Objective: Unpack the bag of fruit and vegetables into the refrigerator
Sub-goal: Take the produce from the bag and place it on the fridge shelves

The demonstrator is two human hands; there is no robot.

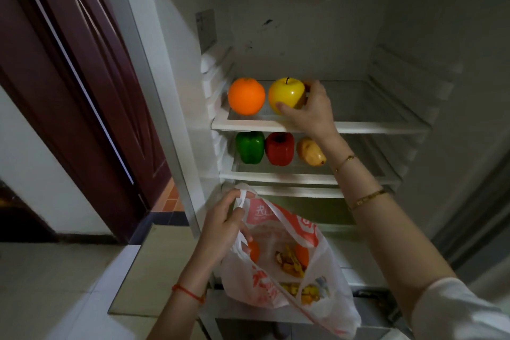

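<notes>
the right hand (309, 110) is wrapped around a glossy round yellow apple (285, 95), thumb in front and fingers behind, setting it on the white-rimmed glass upper shelf (372, 127) just right of one smooth orange (246, 96); the left hand (223, 225) is closed on the handle of the thin white-and-red plastic bag (278, 265) hanging below that shelf. let go carelessly, the round apple could roll off the shelf's front edge. under the shelf sit one green pepper (250, 147), one red pepper (279, 148), one brownish pear-like fruit (310, 151); at least two orange fruits show in the bag.
</notes>
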